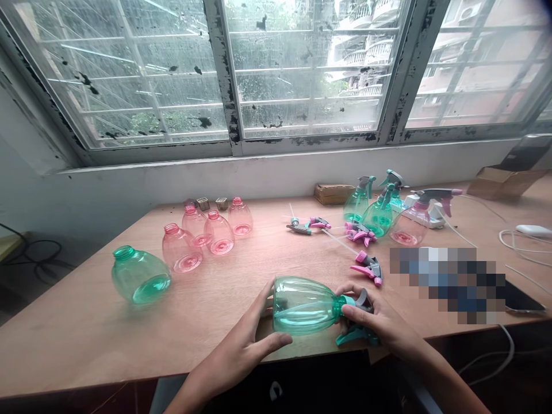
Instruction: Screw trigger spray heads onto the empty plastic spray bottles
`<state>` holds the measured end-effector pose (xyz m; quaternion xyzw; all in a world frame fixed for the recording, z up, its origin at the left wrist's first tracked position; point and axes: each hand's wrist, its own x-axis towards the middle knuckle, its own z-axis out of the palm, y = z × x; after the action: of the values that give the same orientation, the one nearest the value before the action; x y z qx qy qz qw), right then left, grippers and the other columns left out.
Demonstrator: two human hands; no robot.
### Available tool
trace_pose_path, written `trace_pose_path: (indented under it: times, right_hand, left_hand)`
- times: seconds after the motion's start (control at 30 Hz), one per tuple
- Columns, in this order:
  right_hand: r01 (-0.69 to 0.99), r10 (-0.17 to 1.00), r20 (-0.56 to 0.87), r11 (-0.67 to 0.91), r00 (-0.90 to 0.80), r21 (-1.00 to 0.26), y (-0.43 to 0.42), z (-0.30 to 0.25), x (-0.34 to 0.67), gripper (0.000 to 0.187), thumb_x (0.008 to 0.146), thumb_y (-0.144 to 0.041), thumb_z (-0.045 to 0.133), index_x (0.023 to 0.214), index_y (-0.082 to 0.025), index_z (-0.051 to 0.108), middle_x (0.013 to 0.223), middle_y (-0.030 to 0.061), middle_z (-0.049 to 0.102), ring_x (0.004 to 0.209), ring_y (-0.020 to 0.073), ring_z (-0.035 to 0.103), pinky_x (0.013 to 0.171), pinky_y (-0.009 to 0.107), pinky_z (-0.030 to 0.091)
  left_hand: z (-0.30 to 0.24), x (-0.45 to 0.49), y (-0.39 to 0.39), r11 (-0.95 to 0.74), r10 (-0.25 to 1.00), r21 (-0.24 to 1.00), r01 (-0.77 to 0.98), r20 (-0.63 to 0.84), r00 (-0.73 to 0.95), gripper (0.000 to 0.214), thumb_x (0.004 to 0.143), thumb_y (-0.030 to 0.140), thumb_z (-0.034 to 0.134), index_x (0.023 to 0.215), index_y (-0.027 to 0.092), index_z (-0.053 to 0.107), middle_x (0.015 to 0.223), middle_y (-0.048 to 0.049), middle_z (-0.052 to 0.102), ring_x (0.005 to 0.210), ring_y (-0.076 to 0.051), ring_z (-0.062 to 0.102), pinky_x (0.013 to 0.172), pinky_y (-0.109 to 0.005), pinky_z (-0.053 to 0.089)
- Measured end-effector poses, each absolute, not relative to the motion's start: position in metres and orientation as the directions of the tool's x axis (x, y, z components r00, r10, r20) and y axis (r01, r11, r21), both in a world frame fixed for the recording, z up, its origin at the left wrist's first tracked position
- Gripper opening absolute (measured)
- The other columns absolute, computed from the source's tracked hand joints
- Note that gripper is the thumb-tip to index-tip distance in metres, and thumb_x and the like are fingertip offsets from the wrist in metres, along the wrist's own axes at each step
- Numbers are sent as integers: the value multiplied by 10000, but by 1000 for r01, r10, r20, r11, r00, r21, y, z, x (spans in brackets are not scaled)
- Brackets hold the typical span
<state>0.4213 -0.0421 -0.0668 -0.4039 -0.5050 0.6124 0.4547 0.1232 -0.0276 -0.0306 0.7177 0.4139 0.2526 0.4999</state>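
Observation:
A green see-through spray bottle (304, 305) lies on its side at the near edge of the wooden table (86, 328). My left hand (250, 339) cups its wide base, thumb underneath. My right hand (379, 322) is closed around the grey and teal trigger head (357, 316) at the bottle's neck. Loose pink and grey trigger heads (368, 267) with dip tubes lie just beyond.
An open green bottle (140, 276) and several open pink bottles (207, 233) stand at the left. Finished green and pink sprayers (379, 213) stand at the back right, near a cardboard box (500, 181), a white cable (517, 236) and a dark phone (524, 299). Windows behind.

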Motion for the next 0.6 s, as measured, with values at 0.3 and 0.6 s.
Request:
trace_pose_path:
  times: [0.3,0.6]
  right_hand:
    - [-150,965,-37,-78,-259,-986,-45,-63,419,359,860,-442,794,1056,-195,623,726,2,770,703,191,713,672,291,576]
    - [-147,963,-42,-83,-266,-986,-44,-61,418,361,854,-459,798,1020,-187,628,709,5,775,684,182,711,668,290,576]
  left_hand:
    - [-27,126,-31,-166,843,939,302,-24,537,961,919,310,709,1618,363,52,1712,-4,168,1578,-297,95,1290,-509,130]
    - [-28,122,-30,-176,847,919,353,-41,530,880,976,453,613,1628,281,49,1720,-24,94,1579,-294,95,1295,-488,91]
